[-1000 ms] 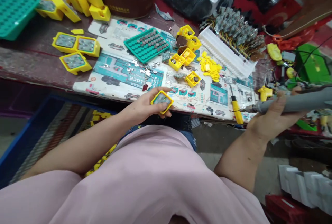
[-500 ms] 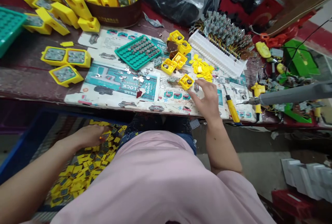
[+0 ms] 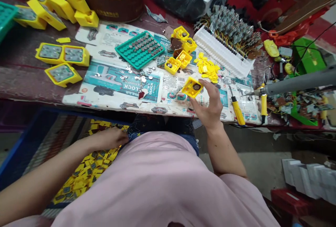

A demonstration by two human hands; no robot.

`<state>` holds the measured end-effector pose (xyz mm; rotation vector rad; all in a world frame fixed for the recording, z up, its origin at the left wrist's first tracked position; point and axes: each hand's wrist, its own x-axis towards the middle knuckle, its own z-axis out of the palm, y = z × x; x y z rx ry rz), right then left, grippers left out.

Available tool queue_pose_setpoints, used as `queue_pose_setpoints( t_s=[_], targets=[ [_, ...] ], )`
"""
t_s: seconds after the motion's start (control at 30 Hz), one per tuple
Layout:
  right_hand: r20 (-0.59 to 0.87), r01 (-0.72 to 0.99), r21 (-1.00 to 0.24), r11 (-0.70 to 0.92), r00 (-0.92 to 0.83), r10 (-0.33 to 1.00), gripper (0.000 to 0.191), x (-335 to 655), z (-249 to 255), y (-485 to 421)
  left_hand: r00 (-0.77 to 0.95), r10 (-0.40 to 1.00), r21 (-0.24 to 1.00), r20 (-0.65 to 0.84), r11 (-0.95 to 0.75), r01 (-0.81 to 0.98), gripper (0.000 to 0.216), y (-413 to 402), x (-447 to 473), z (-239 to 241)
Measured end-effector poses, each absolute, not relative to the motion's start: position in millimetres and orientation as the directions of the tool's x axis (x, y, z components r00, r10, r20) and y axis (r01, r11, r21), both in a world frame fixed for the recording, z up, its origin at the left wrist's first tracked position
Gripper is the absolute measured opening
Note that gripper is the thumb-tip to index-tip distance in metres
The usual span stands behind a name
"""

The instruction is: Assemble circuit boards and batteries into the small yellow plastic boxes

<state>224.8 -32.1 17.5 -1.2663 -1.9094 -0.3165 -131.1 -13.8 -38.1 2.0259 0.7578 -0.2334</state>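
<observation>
My right hand [image 3: 210, 102] holds a small yellow plastic case [image 3: 192, 87] with a round button cell in it, lifted just above the printed sheet [image 3: 115, 80] at the table's front edge. My left hand [image 3: 110, 138] is down beside my lap, resting on a pile of small yellow parts [image 3: 86, 171] in a blue crate [image 3: 15, 150]; its fingers are curled and mostly hidden. More yellow cases [image 3: 181, 57] lie near a green tray [image 3: 140, 49] of button cells.
A grey electric tool [image 3: 296, 84] hangs at the right over a yellow screwdriver [image 3: 238, 109]. A white rack [image 3: 223, 52] of wired parts stands behind. Yellow housings [image 3: 60, 60] and a brown tub [image 3: 115, 6] of them fill the left back.
My left hand dropped its yellow case into the crate and stays on the pile. My right hand let go of the grey tool, reached left and picked a yellow case off the sheet.
</observation>
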Motion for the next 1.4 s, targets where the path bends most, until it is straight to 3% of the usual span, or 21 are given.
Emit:
queue_pose_setpoints(
  t_s=[0.07, 0.1, 0.17, 0.2, 0.27, 0.37, 0.43, 0.5, 0.57, 0.67, 0.77, 0.87, 1.0, 1.1, 1.2, 1.3, 1.4],
  targets=[
    [0.757, 0.833, -0.226, 0.506, -0.177, 0.629, 0.073, 219.4, 22.7, -37.7, 0.846, 0.345, 0.833, -0.407, -0.239, 0.499, 0.039, -10.9, -107.9, -13.5],
    [0.763, 0.819, -0.236, 0.523, -0.177, 0.622, 0.074, 216.3, 25.3, -40.2, 0.828, 0.467, 0.886, -0.309, -0.177, 0.43, 0.035, -9.3, -95.7, -0.9],
    [0.762, 0.792, -0.265, 0.551, -0.178, 0.623, 0.075, 210.7, 30.1, -45.3, 0.633, 0.764, 0.964, -0.128, -0.055, 0.26, 0.033, -5.3, -70.8, 20.5],
    [0.757, 0.78, -0.28, 0.559, -0.179, 0.628, 0.077, 208.5, 32.4, -47.8, 0.568, 0.815, 0.99, -0.118, 0.051, 0.133, 0.04, -2.9, -58.8, 28.0],
    [0.745, 0.762, -0.308, 0.57, -0.18, 0.643, 0.079, 206.2, 36.6, -53.0, 0.591, 0.775, 0.942, -0.222, 0.328, -0.076, 0.055, 1.8, -38.1, 36.4],
    [0.726, 0.764, -0.312, 0.565, -0.192, 0.66, 0.08, 206.9, 41.1, -59.8, 0.712, 0.629, 0.802, -0.314, 0.577, -0.156, 0.064, 7.1, -19.9, 36.3],
    [0.716, 0.788, -0.285, 0.546, -0.203, 0.668, 0.079, 207.1, 40.1, -62.7, 0.661, 0.701, 0.853, -0.267, 0.491, -0.176, 0.063, 10.7, -16.5, 32.7],
    [0.693, 0.821, -0.278, 0.498, -0.188, 0.696, 0.074, 203.9, 34.4, -64.0, 0.534, 0.836, 0.963, -0.126, 0.233, -0.137, 0.058, 16.3, -17.0, 30.3],
    [0.654, 0.849, -0.305, 0.432, -0.143, 0.743, 0.064, 197.1, 25.3, -64.6, 0.442, 0.894, 0.997, 0.073, -0.074, -0.016, 0.046, 24.2, -17.8, 31.4],
    [0.579, 0.856, -0.354, 0.377, -0.116, 0.807, 0.051, 186.4, 15.8, -65.1, 0.504, 0.823, 0.889, 0.262, -0.409, 0.206, 0.022, 38.1, -15.1, 40.6],
    [0.562, 0.825, -0.384, 0.414, -0.147, 0.814, 0.04, 186.4, 23.9, -61.9, 0.671, 0.696, 0.736, 0.257, -0.591, 0.331, 0.017, 49.3, -6.9, 53.8],
    [0.536, 0.812, -0.418, 0.407, -0.141, 0.832, 0.04, 194.9, 45.6, -53.9, 0.729, 0.646, 0.698, 0.228, -0.63, 0.339, 0.029, 52.7, 3.3, 63.0],
    [0.381, 0.735, -0.564, 0.377, -0.174, 0.908, 0.054, 202.5, 64.1, -46.3, 0.736, 0.666, 0.719, 0.124, -0.571, 0.395, 0.053, 44.7, 8.5, 68.1],
    [0.457, 0.758, -0.548, 0.353, -0.083, 0.886, 0.043, 205.8, 60.9, -45.5, 0.725, 0.684, 0.651, 0.082, -0.588, 0.481, 0.065, 34.0, 3.8, 66.5],
    [0.505, 0.779, -0.513, 0.36, -0.066, 0.861, 0.035, 208.1, 55.4, -45.3, 0.724, 0.687, 0.5, 0.057, -0.648, 0.575, 0.078, 23.0, 1.8, 58.6],
    [0.437, 0.737, -0.583, 0.341, -0.07, 0.897, 0.034, 207.2, 58.2, -46.2, 0.729, 0.684, 0.397, -0.025, -0.663, 0.635, 0.066, 19.5, 6.8, 49.2],
    [0.4, 0.679, -0.671, 0.298, -0.007, 0.917, 0.031, 206.3, 64.0, -48.2, 0.773, 0.632, 0.437, -0.053, -0.681, 0.587, 0.046, 29.2, 12.0, 45.7]
  ],
)
